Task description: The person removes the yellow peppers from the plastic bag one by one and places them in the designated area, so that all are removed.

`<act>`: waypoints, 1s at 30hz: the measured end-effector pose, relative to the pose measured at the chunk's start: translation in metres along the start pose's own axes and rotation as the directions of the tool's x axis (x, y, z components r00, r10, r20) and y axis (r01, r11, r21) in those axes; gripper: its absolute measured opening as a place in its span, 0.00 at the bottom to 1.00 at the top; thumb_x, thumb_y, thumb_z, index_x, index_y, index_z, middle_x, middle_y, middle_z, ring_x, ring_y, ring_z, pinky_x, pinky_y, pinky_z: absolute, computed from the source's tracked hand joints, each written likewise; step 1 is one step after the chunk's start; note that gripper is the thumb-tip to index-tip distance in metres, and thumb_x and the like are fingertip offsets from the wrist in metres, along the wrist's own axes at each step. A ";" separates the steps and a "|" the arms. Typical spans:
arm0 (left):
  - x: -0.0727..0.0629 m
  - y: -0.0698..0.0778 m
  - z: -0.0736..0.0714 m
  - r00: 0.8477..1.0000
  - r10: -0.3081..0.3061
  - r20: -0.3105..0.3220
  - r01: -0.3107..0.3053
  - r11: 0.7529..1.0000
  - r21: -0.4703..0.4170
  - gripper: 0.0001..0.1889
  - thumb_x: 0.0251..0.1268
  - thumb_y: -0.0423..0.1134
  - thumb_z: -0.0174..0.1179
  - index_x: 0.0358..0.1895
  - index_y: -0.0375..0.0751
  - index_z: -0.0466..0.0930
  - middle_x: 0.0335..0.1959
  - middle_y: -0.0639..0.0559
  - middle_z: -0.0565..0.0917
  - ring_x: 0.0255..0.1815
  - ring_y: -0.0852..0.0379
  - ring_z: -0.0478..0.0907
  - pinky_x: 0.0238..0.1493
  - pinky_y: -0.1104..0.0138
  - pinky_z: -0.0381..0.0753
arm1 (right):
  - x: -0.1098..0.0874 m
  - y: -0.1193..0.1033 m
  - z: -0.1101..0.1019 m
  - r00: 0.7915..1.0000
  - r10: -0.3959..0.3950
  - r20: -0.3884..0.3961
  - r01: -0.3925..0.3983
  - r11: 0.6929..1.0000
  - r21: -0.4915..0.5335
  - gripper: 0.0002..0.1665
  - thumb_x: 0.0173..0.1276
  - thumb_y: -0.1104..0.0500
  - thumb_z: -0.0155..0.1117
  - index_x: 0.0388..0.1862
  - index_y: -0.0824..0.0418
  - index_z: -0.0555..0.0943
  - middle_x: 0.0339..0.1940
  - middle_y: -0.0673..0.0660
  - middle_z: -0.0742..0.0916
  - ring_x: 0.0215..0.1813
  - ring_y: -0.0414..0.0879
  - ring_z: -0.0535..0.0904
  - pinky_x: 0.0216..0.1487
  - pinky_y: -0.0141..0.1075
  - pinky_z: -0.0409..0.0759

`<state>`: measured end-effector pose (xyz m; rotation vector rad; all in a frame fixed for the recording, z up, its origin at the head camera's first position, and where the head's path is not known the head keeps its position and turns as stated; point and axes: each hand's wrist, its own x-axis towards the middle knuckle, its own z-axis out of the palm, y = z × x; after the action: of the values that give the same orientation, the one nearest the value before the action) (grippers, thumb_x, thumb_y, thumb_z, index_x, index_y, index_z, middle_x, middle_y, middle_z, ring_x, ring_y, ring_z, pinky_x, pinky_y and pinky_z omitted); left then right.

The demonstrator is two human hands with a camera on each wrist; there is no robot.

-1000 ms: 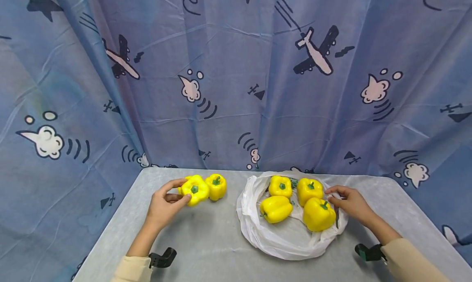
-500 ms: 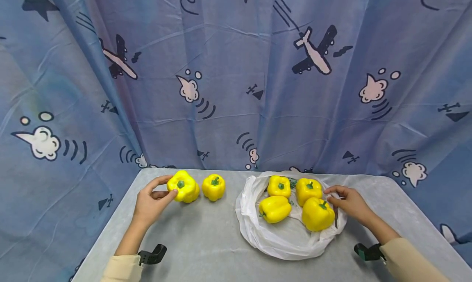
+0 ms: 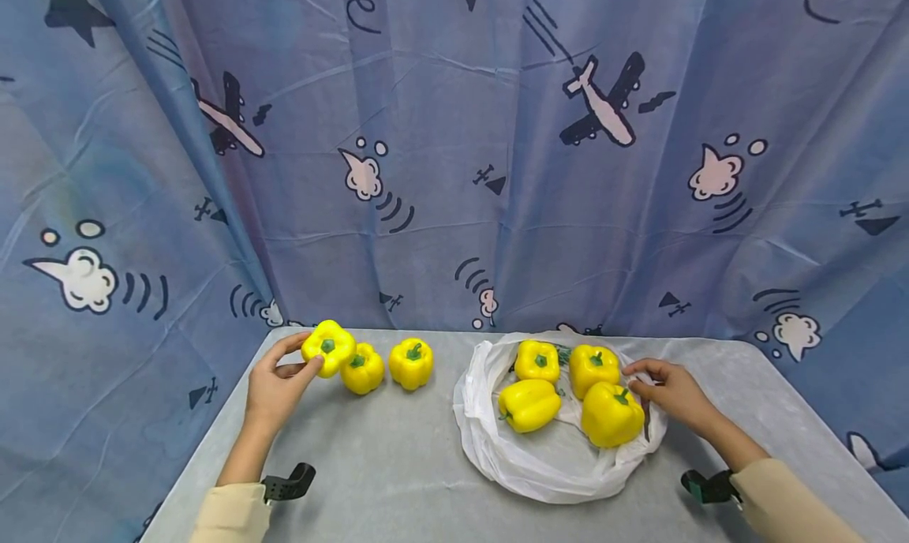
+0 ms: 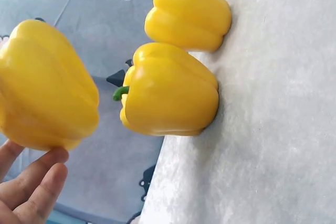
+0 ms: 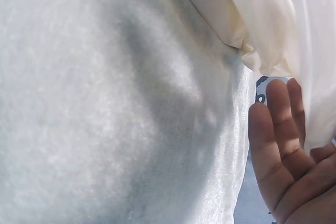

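My left hand (image 3: pixel 275 389) grips a yellow bell pepper (image 3: pixel 334 363) above the far left of the table, its green stem end facing the head camera. In the left wrist view, that pepper hangs apart from two standing bell peppers, the nearer one (image 4: pixel 170 93) and the farther one (image 4: pixel 189 11). A white plastic bag (image 3: pixel 525 480) lies rolled open at centre right, with several yellow bell peppers inside, such as one (image 3: pixel 612 417) at its right side. My right hand (image 3: pixel 675 397) pinches the bag's right rim; white plastic (image 5: pixel 320 56) runs between thumb and fingers in the right wrist view.
The two standing peppers, one at left (image 3: pixel 362 372) and one at right (image 3: pixel 411 367), sit near the back edge. A grey cloth-covered table (image 3: pixel 398 480) extends below them. Behind it hangs a blue patterned curtain (image 3: pixel 426 275).
My left hand has carried its bell pepper leftward and slightly up, bringing a standing pepper behind it into view. My right hand stays at the bag's rim.
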<state>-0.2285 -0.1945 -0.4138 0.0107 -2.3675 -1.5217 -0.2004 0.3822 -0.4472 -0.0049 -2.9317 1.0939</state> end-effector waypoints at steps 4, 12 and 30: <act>0.002 -0.005 0.000 0.999 -0.015 -0.037 0.014 1.000 -0.004 0.23 0.60 0.42 0.66 0.60 0.48 0.76 0.56 0.47 0.78 0.35 0.67 0.81 0.33 0.79 0.80 | 0.000 0.001 0.000 1.000 0.004 0.002 -0.004 1.000 0.007 0.18 0.70 0.55 0.60 0.54 0.63 0.79 0.24 0.53 0.84 0.45 0.50 0.76 0.55 0.63 0.72; 0.008 -0.016 0.002 0.996 -0.049 -0.075 0.052 0.998 0.044 0.24 0.62 0.44 0.64 0.61 0.48 0.76 0.59 0.44 0.78 0.37 0.54 0.83 0.32 0.79 0.78 | -0.001 0.002 0.000 1.000 0.009 -0.001 -0.009 1.000 0.018 0.18 0.70 0.55 0.60 0.54 0.64 0.79 0.24 0.54 0.83 0.50 0.55 0.76 0.58 0.67 0.68; 0.013 -0.044 0.005 0.978 -0.171 -0.120 0.189 0.968 0.164 0.26 0.64 0.54 0.59 0.63 0.47 0.73 0.60 0.41 0.77 0.48 0.44 0.79 0.39 0.70 0.74 | -0.002 0.002 0.000 1.000 0.010 -0.005 -0.010 1.000 -0.001 0.17 0.69 0.55 0.60 0.53 0.63 0.80 0.28 0.54 0.84 0.43 0.49 0.75 0.55 0.62 0.73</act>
<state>-0.2495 -0.2115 -0.4508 0.3474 -2.4628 -1.3464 -0.1985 0.3837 -0.4482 -0.0215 -2.9316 1.0915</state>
